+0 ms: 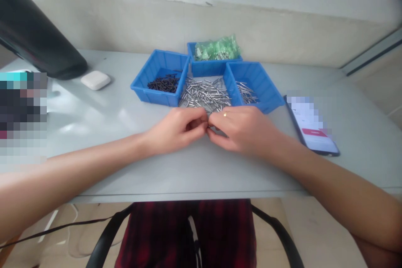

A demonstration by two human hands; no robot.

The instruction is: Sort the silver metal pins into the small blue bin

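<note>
My left hand (180, 130) and my right hand (240, 127) meet fingertip to fingertip just in front of a loose pile of silver metal pins (205, 93) on the table. Both hands are closed in a pinch; whatever is between the fingertips is too small to make out. Behind my left hand, a blue bin (157, 97) holds dark screw-like pieces (165, 83). To the right of the pile, another blue bin (266, 86) holds some silver pins (247, 92). A third blue bin (209, 68) at the back holds a green plastic bag (218, 48) of parts.
A phone (314, 127) lies right of the bins. A white case (96, 80) and a tall dark cylinder (40, 29) stand at the left, near a blurred-out object. The wall rises behind the table (176, 176), whose front edge is close to my lap.
</note>
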